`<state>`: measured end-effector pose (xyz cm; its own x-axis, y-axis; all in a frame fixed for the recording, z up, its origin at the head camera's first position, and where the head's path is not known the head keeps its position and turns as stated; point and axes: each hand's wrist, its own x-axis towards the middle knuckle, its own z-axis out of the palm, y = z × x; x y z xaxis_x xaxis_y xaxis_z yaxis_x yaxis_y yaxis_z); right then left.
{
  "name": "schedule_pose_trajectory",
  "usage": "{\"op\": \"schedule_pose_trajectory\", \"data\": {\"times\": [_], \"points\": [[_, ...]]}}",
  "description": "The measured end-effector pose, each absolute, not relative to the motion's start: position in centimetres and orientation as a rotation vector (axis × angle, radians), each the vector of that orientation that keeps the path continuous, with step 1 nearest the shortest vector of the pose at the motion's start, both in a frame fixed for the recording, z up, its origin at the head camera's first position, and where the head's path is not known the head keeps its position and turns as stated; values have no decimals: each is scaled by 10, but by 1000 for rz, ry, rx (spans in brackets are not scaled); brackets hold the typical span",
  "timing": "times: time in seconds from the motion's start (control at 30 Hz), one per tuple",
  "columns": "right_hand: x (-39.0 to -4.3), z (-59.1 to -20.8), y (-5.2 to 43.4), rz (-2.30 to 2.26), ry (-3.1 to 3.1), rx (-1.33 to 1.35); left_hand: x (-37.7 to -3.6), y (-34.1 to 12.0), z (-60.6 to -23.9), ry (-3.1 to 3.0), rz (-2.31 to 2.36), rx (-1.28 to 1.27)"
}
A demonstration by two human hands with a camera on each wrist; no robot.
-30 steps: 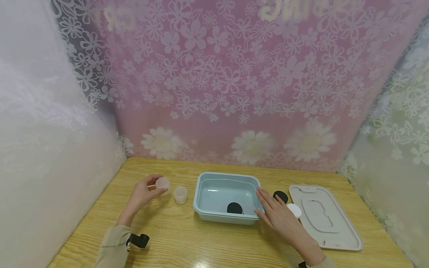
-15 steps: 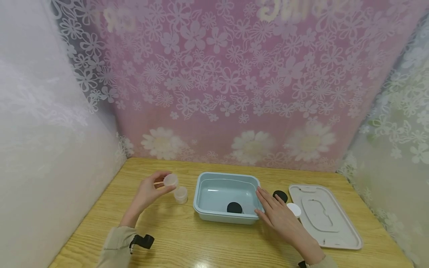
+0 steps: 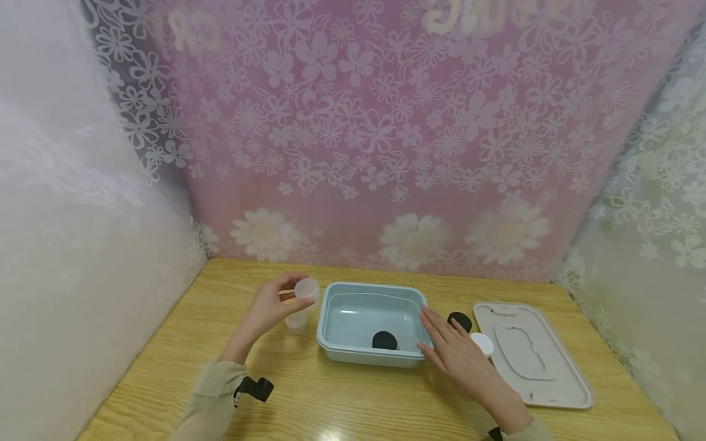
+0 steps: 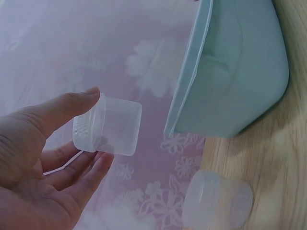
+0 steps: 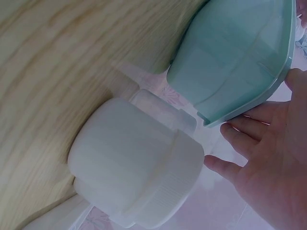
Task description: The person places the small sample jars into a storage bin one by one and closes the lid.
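My left hand (image 3: 273, 306) pinches a small clear plastic jar (image 3: 306, 289) (image 4: 109, 125) between thumb and fingers, held above the table by the left rim of the pale blue tub (image 3: 368, 321) (image 4: 230, 76). A second clear jar (image 3: 296, 323) (image 4: 217, 200) stands on the wood just below it. My right hand (image 3: 452, 349) (image 5: 268, 158) lies flat with straight fingers against the tub's right rim (image 5: 235, 57). A black lid (image 3: 384, 340) lies inside the tub.
To the right of the tub sit another black lid (image 3: 459, 320), a white jar (image 3: 483, 345) (image 5: 136, 163) and the tub's flat white cover (image 3: 531, 355). Floral curtains close in the wooden table (image 3: 353, 404) at the back and both sides.
My left hand has carried the clear jar rightward from the table's left part to the tub's left rim. The right hand has stayed at the tub.
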<state>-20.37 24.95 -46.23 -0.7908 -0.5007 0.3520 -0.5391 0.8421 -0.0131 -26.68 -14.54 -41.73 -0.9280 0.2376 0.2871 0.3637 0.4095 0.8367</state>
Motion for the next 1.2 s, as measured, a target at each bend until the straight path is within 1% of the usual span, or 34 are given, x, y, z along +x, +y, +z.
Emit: {"op": "schedule_pose_trajectory", "data": {"times": [0.43, 0.7, 1.03, 1.2], "points": [[-204, -463, 249, 161, -2704, 773, -274, -99, -422, -2583, -1597, -719], [-203, -462, 249, 164, -2703, 769, -279, -82, -430, -2648, -1552, -837], [-202, -463, 249, 166, -2681, 770, -281, -66, -436, -2775, -1367, -1022], [-203, -463, 249, 171, -2686, 766, -280, -56, -434, -2863, -1173, -1079]]}}
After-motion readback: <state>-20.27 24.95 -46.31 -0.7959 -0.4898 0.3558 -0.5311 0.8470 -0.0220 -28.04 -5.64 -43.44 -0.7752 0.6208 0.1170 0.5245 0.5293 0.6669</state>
